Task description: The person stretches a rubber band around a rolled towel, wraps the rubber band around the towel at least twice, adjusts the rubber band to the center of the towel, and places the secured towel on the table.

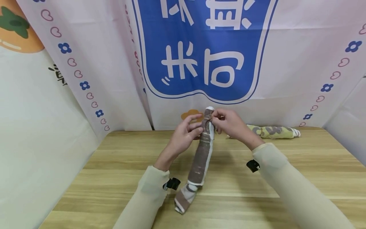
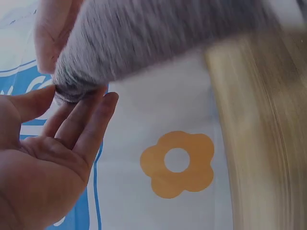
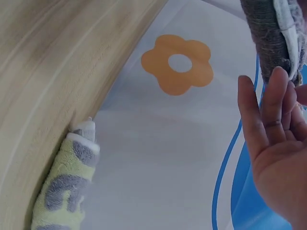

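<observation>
A tightly rolled brown towel [image 1: 200,149] with white edging slants above the table, its upper end farther away and its striped lower end nearer me. My left hand [image 1: 183,135] grips the roll from the left near the upper part, thumb on one side and fingers on the other. From the right, my right hand [image 1: 228,122] pinches the towel close to its upper end with thumb and forefinger. The left wrist view shows the brown roll [image 2: 144,38] between the left thumb and fingers. In the right wrist view the right fingertips [image 3: 278,76] are at the roll's end.
A second rolled towel [image 1: 274,132], yellow-green with grey patterns, lies along the table's back edge at the right, partly behind the right forearm. The wooden table [image 1: 114,178] meets a printed cloth backdrop [image 1: 286,79] at the back and white cloth at the sides.
</observation>
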Motion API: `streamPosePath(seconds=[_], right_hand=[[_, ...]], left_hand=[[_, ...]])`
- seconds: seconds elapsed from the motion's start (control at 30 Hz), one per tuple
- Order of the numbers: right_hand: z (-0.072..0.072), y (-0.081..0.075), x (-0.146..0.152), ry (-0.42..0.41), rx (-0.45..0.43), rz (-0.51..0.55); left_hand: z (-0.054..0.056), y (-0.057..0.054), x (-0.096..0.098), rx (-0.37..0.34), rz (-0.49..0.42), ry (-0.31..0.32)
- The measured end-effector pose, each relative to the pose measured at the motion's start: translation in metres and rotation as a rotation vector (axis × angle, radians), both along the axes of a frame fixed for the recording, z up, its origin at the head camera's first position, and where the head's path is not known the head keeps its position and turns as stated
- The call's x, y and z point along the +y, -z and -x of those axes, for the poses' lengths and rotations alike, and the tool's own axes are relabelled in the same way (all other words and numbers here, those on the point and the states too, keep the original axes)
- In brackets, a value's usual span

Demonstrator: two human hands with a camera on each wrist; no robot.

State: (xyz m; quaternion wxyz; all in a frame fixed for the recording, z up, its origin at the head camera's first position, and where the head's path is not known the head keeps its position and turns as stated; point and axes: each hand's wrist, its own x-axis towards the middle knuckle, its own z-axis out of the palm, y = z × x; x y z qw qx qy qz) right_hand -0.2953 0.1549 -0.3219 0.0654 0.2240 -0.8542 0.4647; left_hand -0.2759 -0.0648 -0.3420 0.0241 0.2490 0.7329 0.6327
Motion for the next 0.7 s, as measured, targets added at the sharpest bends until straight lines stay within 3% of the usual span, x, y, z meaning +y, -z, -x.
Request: streamPosePath(seconds=[0.23, 0.37, 0.47, 0.7], right_hand=[[0.007, -0.005, -0.003, -0.101, -0.037, 0.012], [0.01, -0.002, -0.006, -0.154, -0.064, 0.044], [0.011, 0.003, -0.009, -0.195, -0.075, 0.065], [0.007, 0.009, -0.011, -0.218, -0.083, 0.071]], left_hand=[[0.006, 0.005, -0.005, -0.02, -0.047, -0.102], [0.012, 0.008, -0.006, -0.116, -0.101, -0.136], [0.015, 0.009, -0.006, -0.195, -0.114, -0.136], [0.023, 0.01, -0.007, -0.286, -0.058, -0.075]])
